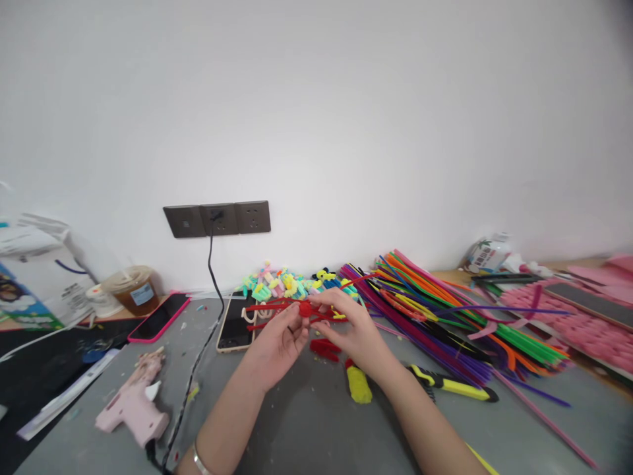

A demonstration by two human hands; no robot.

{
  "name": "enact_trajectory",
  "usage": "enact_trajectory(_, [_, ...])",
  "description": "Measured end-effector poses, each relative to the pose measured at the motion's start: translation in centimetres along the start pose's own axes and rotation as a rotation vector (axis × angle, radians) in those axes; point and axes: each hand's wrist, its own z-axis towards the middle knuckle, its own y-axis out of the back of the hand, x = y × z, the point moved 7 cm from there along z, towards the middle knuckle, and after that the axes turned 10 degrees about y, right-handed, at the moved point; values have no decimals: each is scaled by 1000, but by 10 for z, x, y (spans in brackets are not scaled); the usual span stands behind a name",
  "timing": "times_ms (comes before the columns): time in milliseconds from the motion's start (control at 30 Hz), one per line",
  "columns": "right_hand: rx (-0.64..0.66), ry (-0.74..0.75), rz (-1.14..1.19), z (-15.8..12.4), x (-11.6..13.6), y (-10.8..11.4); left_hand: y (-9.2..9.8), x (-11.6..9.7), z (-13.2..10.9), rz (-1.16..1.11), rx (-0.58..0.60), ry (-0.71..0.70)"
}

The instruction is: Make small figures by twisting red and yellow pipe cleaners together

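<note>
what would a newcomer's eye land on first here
The bright sheaf of coloured pipe cleaners, fanned across the right of the grey table, stands out first. At centre, the left hand and right hand pinch a red pipe-cleaner figure between them. A pink glue gun lies at lower left.

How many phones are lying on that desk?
2 for certain: a pink-cased phone beside the drink cup, and a beige phone just left of the left hand, which pinches red pipe cleaners. A dark flat slab far right may be a third.
</note>
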Motion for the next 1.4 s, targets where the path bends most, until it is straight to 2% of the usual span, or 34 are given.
enact_trajectory(367, [30,24,6,2,6,-2,-5,3,-4,-50,-15,72])
enact_trajectory(500, [20,9,27,3,5,-2,-8,5,-5,-45,27,96])
enact_trajectory(800, [-47,-97,-29,-3,-10,2,-11,2,-4,208,80,-46])
enact_trajectory(900, [-40,-119,-21,-4,-12,1,-12,-2,-5,324,83,-148])
enact_trajectory(1100, [7,-155,74,-2,-10,-5,-15,-20,-8,676,27,-502])
enact_trajectory(1267, [6,-217,157,-1,-9,-8,-16,-29,-21,1003,-158,-788])
enact_trajectory(1400, [20,-257,210,-3,-11,-10,-22,-30,-31,1129,-204,-931])
